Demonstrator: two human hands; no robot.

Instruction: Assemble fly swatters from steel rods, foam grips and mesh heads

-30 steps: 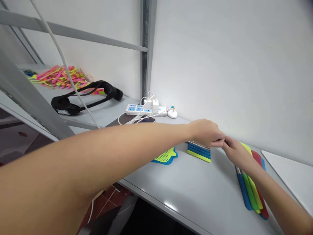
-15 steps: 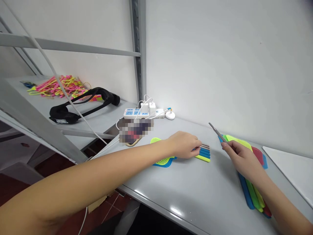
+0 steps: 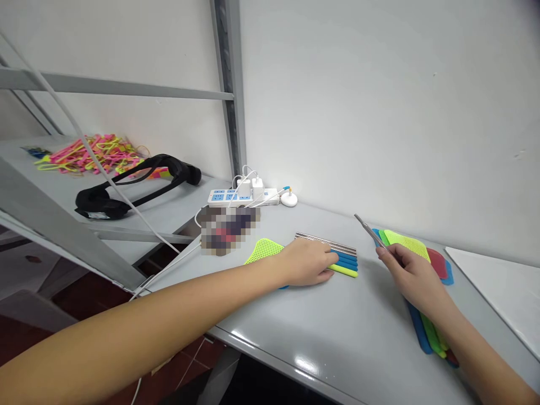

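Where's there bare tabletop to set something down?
Widest: tabletop between left hand and right hand, down to the front edge. Narrower: between metal rods and wall. Crowded: blue handles by the left hand, stacked mesh heads by the right hand.

Bare forearms [image 3: 181,312], bare hands [image 3: 307,261], seemingly slim fingers [image 3: 330,259]

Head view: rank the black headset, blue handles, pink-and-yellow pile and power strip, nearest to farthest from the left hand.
From the left hand:
1. Blue handles: at its fingertips, on the right.
2. Power strip: beyond it, to the left, near the wall.
3. Black headset: left shelf.
4. Pink-and-yellow pile: left shelf, behind the headset.
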